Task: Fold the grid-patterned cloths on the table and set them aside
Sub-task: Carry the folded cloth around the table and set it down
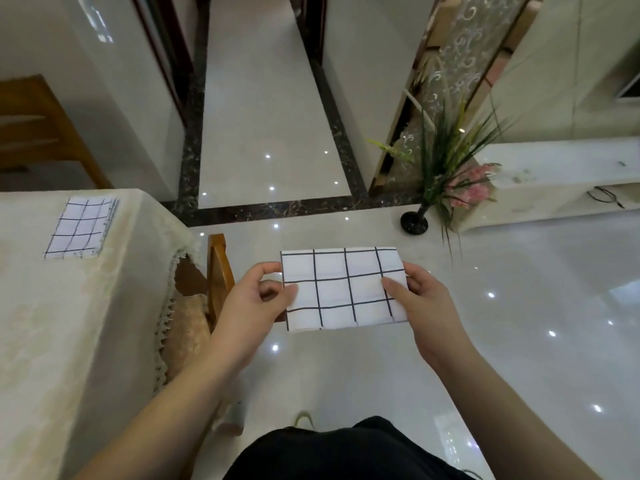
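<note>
A folded white cloth with a black grid (pixel 341 289) hangs flat in the air over the floor, to the right of the table. My left hand (pixel 256 303) pinches its left edge between thumb and fingers. My right hand (pixel 420 303) pinches its right edge, thumb on top. A stack of folded grid cloths (pixel 81 227) lies on the table (pixel 69 306) at its far side, well left of both hands.
A cream tablecloth with a fringed edge covers the table. A wooden chair (pixel 218 271) with a cushion is tucked in at the table's right side, another stands at the far left. A black vase with a plant (pixel 436 188) stands on the glossy floor ahead.
</note>
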A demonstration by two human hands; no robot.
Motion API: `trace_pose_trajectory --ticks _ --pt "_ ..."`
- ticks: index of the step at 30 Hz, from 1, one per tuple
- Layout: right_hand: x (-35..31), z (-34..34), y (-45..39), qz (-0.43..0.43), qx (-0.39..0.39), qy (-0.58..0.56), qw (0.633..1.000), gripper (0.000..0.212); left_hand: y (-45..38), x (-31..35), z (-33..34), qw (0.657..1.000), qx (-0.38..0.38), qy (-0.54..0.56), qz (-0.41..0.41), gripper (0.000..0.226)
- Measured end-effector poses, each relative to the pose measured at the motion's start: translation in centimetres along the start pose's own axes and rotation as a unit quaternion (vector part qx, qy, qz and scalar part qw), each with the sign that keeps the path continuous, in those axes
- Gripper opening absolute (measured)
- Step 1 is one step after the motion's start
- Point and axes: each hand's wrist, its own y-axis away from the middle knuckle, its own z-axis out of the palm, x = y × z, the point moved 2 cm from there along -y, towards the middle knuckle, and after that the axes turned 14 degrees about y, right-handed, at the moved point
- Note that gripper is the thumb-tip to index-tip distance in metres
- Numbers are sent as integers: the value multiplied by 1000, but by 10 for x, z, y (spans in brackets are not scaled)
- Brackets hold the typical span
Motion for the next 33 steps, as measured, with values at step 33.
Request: trace_pose_trajectory --ticks 33 --pt "-148 192 -387 -67 -396 111 909 34 -245 61 -52 892 416 179 3 22"
